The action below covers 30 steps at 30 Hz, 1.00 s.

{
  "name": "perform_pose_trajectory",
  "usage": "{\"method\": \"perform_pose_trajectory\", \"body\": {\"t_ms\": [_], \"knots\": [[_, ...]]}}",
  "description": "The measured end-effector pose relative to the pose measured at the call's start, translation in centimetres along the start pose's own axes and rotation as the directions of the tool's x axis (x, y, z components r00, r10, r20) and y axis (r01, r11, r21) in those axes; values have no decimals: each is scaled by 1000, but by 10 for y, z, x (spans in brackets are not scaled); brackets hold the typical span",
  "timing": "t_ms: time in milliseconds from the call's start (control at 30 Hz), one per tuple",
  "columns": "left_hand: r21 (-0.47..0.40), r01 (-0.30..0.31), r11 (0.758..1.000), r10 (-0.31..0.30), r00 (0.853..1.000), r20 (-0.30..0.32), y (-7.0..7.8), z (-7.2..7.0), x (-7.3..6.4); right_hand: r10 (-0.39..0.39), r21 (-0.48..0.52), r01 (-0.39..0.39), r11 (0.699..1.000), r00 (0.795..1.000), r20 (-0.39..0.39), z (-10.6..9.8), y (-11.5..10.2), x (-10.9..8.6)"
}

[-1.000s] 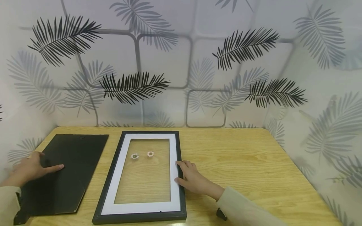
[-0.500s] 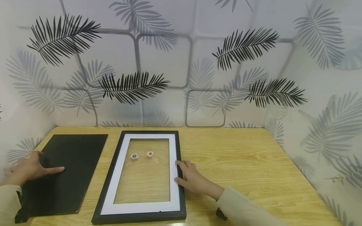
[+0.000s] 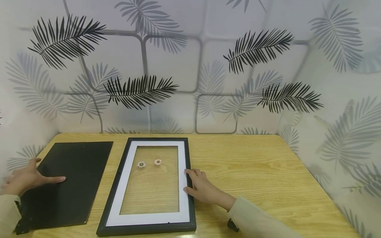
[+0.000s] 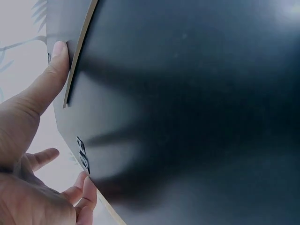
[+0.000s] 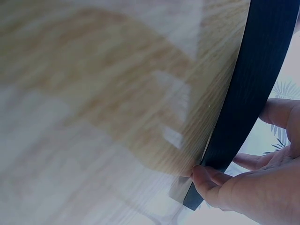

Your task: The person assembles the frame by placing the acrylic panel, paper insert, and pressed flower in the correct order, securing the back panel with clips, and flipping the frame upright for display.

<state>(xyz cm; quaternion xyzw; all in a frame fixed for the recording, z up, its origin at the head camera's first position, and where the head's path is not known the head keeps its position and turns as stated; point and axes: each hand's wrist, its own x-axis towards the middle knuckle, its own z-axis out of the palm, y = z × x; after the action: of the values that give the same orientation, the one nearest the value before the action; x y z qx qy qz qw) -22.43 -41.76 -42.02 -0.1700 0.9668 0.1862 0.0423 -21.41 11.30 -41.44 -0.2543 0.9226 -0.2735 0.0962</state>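
Frame (image 3: 146, 228) lies flat on the table (image 3: 250, 181), left of the table's middle, long side running toward the wall (image 3: 172, 69). Black rails, white mat (image 3: 148, 219) inside; wood grain shows through the mat's window. 2 small flowers in the window's upper half, side by side and apart: white flower (image 3: 141, 164) on the left with a dark centre, pinkish flower (image 3: 158, 162) on the right with a brownish centre. Cannot tell whether they sit on or under a pane.

Right hand (image 3: 202, 188) holds the frame's right rail: 2 fingertips, thumb included, reach over to the rail's inner side, other fingers on the outer side. Right wrist view shows fingers on both edges of the rail, with pale reflections over the wood grain beside it.

Left hand (image 3: 25, 180) is spread wide at the left edge of the board (image 3: 74, 185); thumb stretched straight across the board, other fingers out along the edge. Board is black, left of the frame, just apart from it. Left wrist view: metal hanger (image 4: 83, 154) near the board's edge, tan strip (image 4: 79, 56) beside the thumb.

Both sleeves (image 3: 256, 218) beige. Wall carries 4 bold black leaf prints plus fainter grey leaves.
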Motion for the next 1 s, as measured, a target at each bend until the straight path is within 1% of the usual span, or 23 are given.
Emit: {"method": "perform_pose_trajectory", "body": {"t_ms": [133, 233, 333, 400, 500, 633, 733, 867, 1000], "knots": [[-10, -81, 997, 81, 996, -21, -12, 1, 4, 4, -1, -4, 1000, 1000, 2, 0, 0, 0], [-57, -98, 994, 98, 995, -3, -18, 2, 6, 9, -1, -9, 1000, 1000, 5, 0, -1, 0], [-123, -110, 986, 114, 993, 26, -19, 1, 7, 11, 5, -11, 1000, 1000, 8, 0, -1, 0], [-162, -126, 979, 132, 991, 27, -18, 0, 7, 13, 6, -13, 1000, 1000, 9, 0, -1, 0], [-188, -159, 969, 165, 986, 16, -17, -1, 6, 18, 6, -18, 1000, 1000, 9, 0, 0, 1], [-155, -168, 974, 168, 986, -16, -17, -1, 7, 16, 4, -16, 1000, 1000, 8, 1, 1, 2], [-141, -156, 978, 153, 988, -30, -16, -1, 7, 13, 3, -14, 1000, 1000, 9, 1, 1, 2], [-147, -145, 978, 143, 989, -27, -14, -2, 7, 17, 10, -17, 1000, 1000, 12, 0, 1, 2], [-164, -159, 974, 158, 987, -19, -11, -3, 7, 18, 14, -18, 1000, 1000, 15, 0, 1, 2]]}}
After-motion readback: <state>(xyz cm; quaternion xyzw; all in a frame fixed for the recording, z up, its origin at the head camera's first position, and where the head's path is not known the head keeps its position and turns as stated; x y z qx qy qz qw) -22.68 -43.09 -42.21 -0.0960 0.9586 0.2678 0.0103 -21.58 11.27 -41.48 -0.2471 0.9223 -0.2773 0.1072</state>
